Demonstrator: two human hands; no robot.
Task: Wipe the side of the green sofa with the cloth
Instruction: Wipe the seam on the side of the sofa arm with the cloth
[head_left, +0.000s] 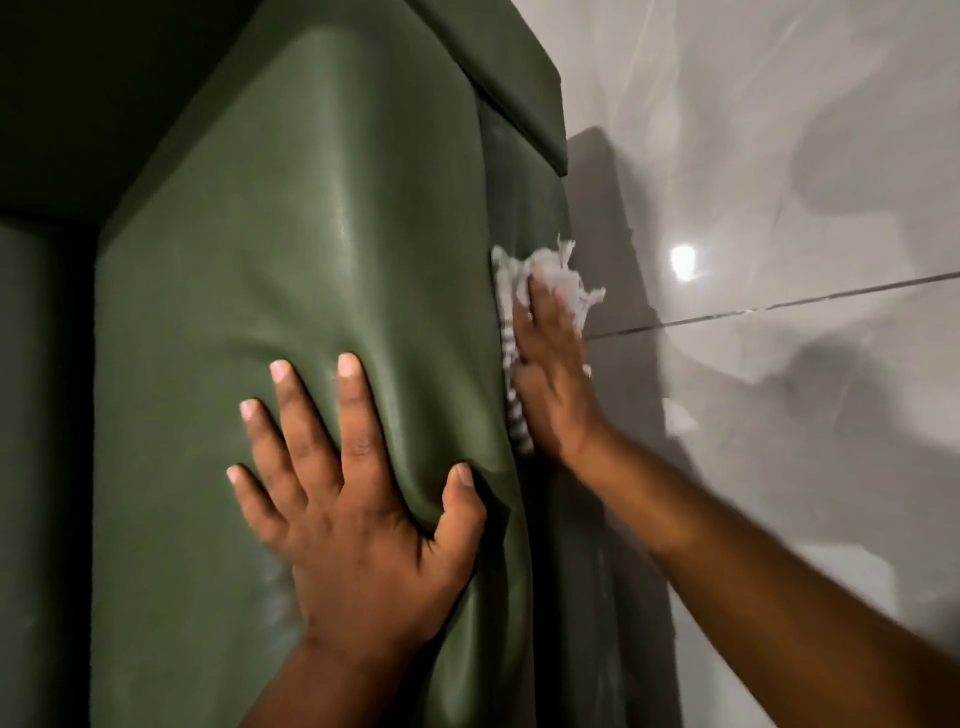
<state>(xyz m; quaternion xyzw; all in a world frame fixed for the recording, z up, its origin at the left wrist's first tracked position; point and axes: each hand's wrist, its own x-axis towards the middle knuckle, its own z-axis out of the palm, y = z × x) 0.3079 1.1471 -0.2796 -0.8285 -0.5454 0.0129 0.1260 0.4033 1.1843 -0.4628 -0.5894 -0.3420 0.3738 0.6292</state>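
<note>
Right hand (550, 374) is held flat, fingers straight and together, pressed against the right side of the green sofa (291, 234). The cloth (566, 275) is trapped between palm and upholstery; it is seen past the fingertips at the far end and along the hand's left edge. Cloth noted as white, thin, crumpled, with frayed edges. Left hand (343, 499) is laid flat, fingers spread, denting the smooth, leather-like, creased green covering. Glossy grey tiles (779, 156) are seen at right, crossed by a dark grout line (779, 304).

Glossy grey tiled floor (779, 156) (one dark grout line (779, 304)) reflecting a light (683, 262)
</note>
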